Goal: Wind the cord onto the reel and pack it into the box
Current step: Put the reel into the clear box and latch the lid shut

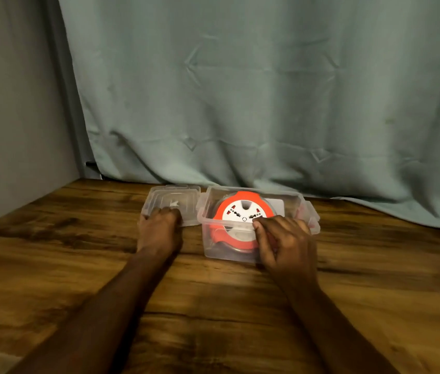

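While the reel (pixel 240 220) sits tilted inside the clear box (pixel 210 238), your right hand (pixel 286 244) curls over its near wall.
Likely rigid and weighty: seat it by the orange rim. Your left hand (pixel 159 228) grips the loose lid (pixel 171 201) on the desk (pixel 78 265).

Home setting, likely a table pushed into a room corner.

Wood-grain table (pixel 78 265) with dark, worn-looking patches; pale green curtain (pixel 267 90), creased, hangs right down to the tabletop behind it; plain grey wall (pixel 11 103) on the left meets the curtain at the corner. Dim, warm indoor light. No benches, tools or shop fittings to suggest otherwise.
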`<state>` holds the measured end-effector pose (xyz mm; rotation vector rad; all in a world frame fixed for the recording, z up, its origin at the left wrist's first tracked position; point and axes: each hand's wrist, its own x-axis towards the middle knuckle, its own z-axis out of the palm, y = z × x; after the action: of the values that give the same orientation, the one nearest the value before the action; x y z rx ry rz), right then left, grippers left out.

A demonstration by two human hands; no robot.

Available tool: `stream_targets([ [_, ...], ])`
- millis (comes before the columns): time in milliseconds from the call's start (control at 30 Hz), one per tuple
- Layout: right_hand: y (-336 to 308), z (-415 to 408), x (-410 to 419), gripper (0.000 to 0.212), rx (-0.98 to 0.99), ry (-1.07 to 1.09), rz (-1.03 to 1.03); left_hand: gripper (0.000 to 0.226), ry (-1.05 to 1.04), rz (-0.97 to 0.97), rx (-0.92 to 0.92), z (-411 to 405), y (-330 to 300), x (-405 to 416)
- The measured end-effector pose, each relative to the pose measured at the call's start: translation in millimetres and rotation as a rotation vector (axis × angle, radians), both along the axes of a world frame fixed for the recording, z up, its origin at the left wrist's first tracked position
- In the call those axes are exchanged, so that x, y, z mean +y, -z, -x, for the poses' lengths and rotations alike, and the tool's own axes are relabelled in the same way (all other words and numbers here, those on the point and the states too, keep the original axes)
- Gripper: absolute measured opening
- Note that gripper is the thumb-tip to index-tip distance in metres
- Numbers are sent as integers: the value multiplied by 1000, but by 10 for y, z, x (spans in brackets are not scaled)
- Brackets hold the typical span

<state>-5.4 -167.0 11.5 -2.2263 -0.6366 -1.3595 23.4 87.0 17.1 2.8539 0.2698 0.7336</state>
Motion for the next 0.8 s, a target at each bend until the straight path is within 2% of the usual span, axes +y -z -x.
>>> stream_targets([
  [100, -2, 7, 32, 22, 15, 15, -18, 35, 53, 67, -33, -14, -179, 319],
  [167, -12, 23, 58, 19, 18, 20, -27, 31, 95, 169, -187, -22, -405, 467],
  [233, -27, 28, 80, 22, 8, 16, -50, 19, 131, 381, -391, 19, -710, 527],
  [333, -64, 49, 110, 40, 51, -19, -118, 23, 186, 629, -586, 137, -1159, 555],
  [433, -148, 81, 106, 60, 140, -81, -251, 18, 293, 938, -675, 272, -1530, 555],
  [500, -247, 65, 51, 66, 188, -135, -400, 26, 389, 1242, -586, 326, -1702, 523],
  [600, -527, 34, -18, 58, 258, -263, -693, 34, 501, 1625, -167, 325, -1722, 399],
  [633, -622, -1, -54, 53, 290, -310, -795, 35, 506, 1677, -26, 299, -1650, 335],
  [700, -770, -86, -131, 44, 425, -374, -919, 35, 471, 1702, 139, 169, -1382, 198],
  [733, -784, -155, -176, 43, 499, -345, -907, 32, 447, 1670, 178, 100, -1221, 110],
  [800, -743, -254, -245, 45, 609, -168, -735, 26, 395, 1586, 196, 11, -949, -75],
])
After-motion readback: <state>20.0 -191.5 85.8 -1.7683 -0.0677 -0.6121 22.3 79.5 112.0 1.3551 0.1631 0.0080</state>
